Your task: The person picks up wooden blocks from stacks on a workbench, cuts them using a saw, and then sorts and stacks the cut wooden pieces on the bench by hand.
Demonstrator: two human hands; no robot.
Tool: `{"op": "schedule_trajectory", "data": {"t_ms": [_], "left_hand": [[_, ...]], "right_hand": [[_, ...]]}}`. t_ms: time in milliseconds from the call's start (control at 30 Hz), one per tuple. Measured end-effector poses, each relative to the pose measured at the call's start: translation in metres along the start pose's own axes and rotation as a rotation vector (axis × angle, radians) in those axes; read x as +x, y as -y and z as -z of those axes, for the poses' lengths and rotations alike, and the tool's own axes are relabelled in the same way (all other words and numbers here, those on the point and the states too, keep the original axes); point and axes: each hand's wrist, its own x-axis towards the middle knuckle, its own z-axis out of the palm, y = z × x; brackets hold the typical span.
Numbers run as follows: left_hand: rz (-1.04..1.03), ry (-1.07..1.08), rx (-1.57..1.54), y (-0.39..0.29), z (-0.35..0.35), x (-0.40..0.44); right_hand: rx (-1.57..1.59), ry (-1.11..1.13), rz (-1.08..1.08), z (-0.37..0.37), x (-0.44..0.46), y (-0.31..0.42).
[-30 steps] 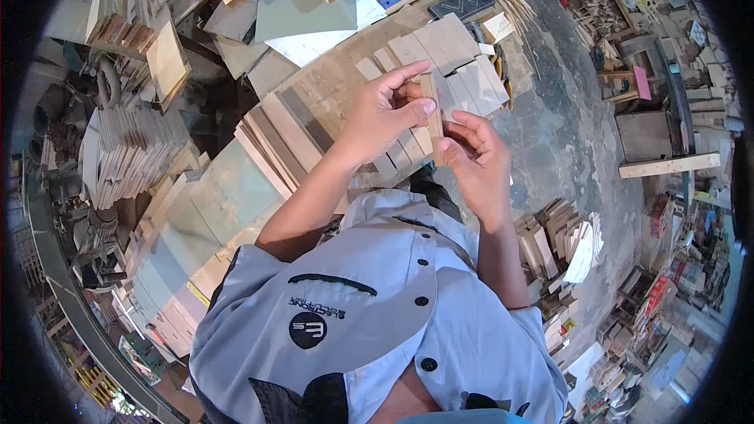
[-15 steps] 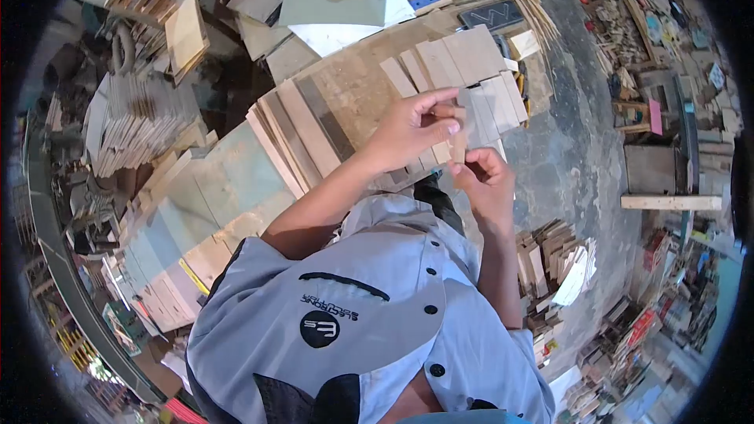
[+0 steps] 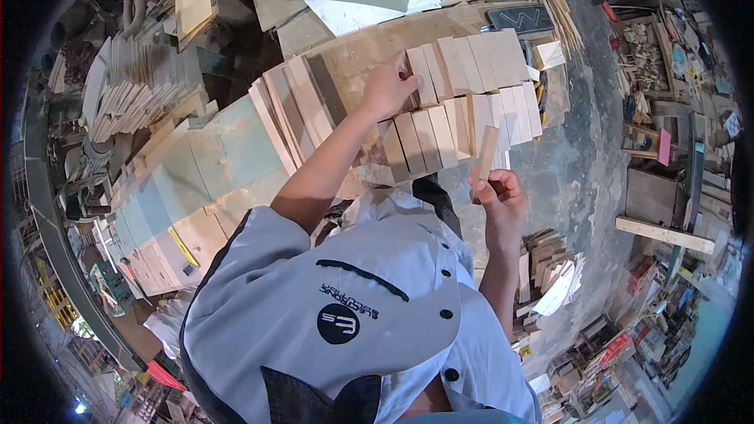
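Two rows of light wooden pieces (image 3: 493, 60) lie side by side on the worktable (image 3: 357, 51). At the near end of the upper row is my left hand (image 3: 389, 89), its fingers closed round the edge of a wooden piece (image 3: 411, 71) there. My right hand (image 3: 500, 192) is right of the lower row, pinching a narrow wooden strip (image 3: 488, 153) that points up and away. The strip's lower end is hidden behind the fingers.
Longer boards (image 3: 294, 106) lie on the table left of my left forearm. A dark plate with a zigzag mark (image 3: 520, 20) sits beyond the rows. Stacked offcuts (image 3: 546, 255) stand on the floor at the right, and a pale beam (image 3: 664, 235) farther right.
My left hand has left the strip and moved to the upper row. The strip stays in my right hand, which is lower and farther right. The view has shifted.
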Motion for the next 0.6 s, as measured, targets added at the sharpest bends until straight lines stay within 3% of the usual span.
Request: {"op": "schedule_trajectory", "data": {"t_ms": [233,333,433,467,533,600], "left_hand": [[0.030,0.044,0.089,0.001,-0.007,-0.001],[0.024,0.031,-0.033,-0.002,-0.003,-0.005],[-0.053,-0.143,0.042,-0.011,0.002,-0.019],[-0.038,-0.108,-0.127,-0.018,0.001,-0.029],[0.088,0.022,-0.563,-0.038,-0.002,-0.055],[0.072,0.047,-0.566,-0.054,-0.010,-0.076]], "right_hand": [[-0.012,0.025,0.002,-0.005,0.016,0.003],[-0.097,0.022,0.028,-0.010,0.024,0.004],[-0.281,-0.044,0.134,-0.016,0.030,-0.006],[-0.282,-0.052,0.132,-0.021,0.031,-0.005],[-0.598,-0.157,0.321,-0.037,0.031,0.001],[-0.668,-0.166,0.382,-0.047,0.036,0.003]]}}
